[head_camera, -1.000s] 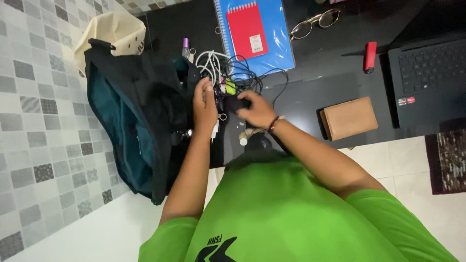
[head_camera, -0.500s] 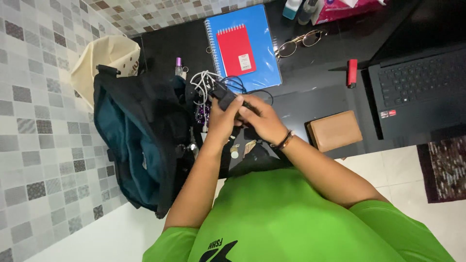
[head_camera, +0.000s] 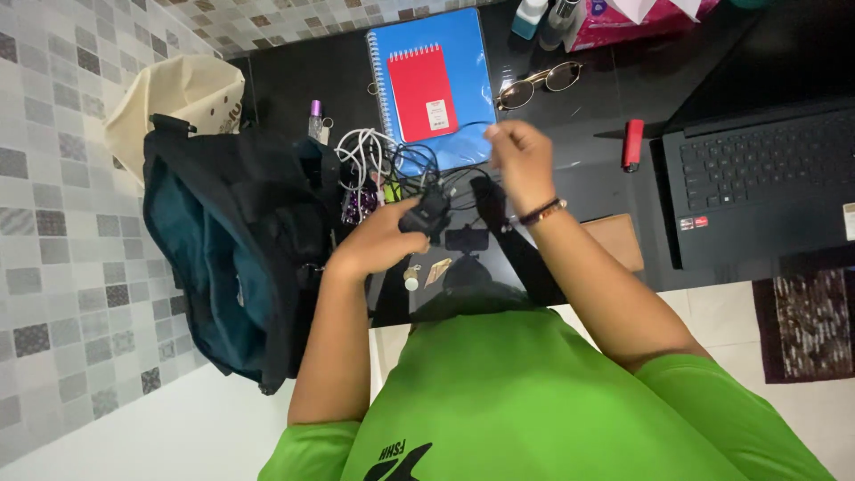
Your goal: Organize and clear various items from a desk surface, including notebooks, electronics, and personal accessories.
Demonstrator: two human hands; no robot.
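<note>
A black backpack [head_camera: 236, 258] lies open at the tabletop's [head_camera: 588, 183] left edge. Beside it, the left hand [head_camera: 378, 240] has its grip clamped on a black charger [head_camera: 427, 214]. The right hand [head_camera: 521, 160], raised, pinches the charger's thin cable [head_camera: 450, 174] above a blue notebook [head_camera: 432, 85].

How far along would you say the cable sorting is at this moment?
Partly done: the black charger is lifted clear in the left hand, and the right hand draws its thin cable up. Left: the tangle of white cables beside the open black bag.
</note>
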